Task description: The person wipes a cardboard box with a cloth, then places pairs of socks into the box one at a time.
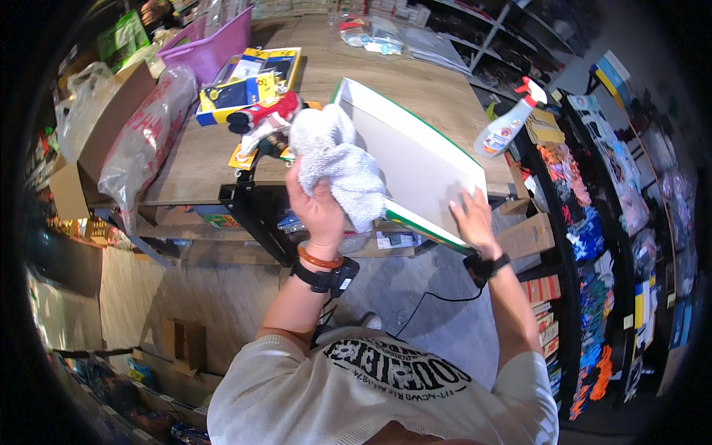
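My left hand [317, 206] grips a bunched light grey terry cloth [339, 161], which hangs over the left end of a shallow box tray [411, 150]. The tray is white inside with a green outer edge, and its near side sticks out past the table's front edge. At its near right corner, my right hand [473, 217] holds the tray, fingers spread against the inside. Left of the cloth lies a small pile of packaged socks or gloves [267, 122] in red, white and dark colours. A spray bottle [506, 125] with a red and white trigger stands beyond the tray's right end.
On the wooden table [311, 50] are a yellow and blue display box [250, 83], a purple plastic bin [208, 47] and a stuffed clear plastic bag [147, 139]. Flat plastic packets [384, 39] lie at the back. Goods shelves [584, 239] line the right; a cable [445, 299] hangs below my right wrist.
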`<state>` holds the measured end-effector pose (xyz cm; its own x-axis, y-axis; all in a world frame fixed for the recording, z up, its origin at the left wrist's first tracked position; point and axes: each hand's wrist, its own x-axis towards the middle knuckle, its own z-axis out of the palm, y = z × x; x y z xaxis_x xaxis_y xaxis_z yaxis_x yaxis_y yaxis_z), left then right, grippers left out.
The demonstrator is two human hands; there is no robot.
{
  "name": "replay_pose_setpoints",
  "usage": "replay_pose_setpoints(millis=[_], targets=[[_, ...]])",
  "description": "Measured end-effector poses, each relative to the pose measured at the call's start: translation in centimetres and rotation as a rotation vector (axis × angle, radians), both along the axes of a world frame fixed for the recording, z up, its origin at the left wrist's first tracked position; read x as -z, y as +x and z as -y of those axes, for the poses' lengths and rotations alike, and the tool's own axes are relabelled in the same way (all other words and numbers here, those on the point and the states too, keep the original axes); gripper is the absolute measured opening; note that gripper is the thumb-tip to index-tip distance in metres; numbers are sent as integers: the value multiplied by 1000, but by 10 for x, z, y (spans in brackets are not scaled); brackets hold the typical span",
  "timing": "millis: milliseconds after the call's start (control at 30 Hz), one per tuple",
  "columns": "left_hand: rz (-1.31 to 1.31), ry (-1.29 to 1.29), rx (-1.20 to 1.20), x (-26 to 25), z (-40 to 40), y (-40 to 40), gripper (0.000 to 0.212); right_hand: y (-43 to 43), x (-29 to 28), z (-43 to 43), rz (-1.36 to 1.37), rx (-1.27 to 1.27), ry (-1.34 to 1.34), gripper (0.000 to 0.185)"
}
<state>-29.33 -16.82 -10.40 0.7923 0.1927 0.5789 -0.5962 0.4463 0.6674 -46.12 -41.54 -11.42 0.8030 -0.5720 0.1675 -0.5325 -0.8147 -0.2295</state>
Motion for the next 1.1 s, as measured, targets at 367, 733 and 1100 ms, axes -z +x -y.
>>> replay_pose_setpoints(millis=[367,733,1100], targets=[[45,193,275,29,-6,-46,33,17,-45,-93,479,-597,82,25],[-139,-728,1296,-30,13,-18,39,0,-64,-76,622,-494,115,36],[193,381,460,-17,64,46,48,-10,-55,-68,781,-533,381,45]])
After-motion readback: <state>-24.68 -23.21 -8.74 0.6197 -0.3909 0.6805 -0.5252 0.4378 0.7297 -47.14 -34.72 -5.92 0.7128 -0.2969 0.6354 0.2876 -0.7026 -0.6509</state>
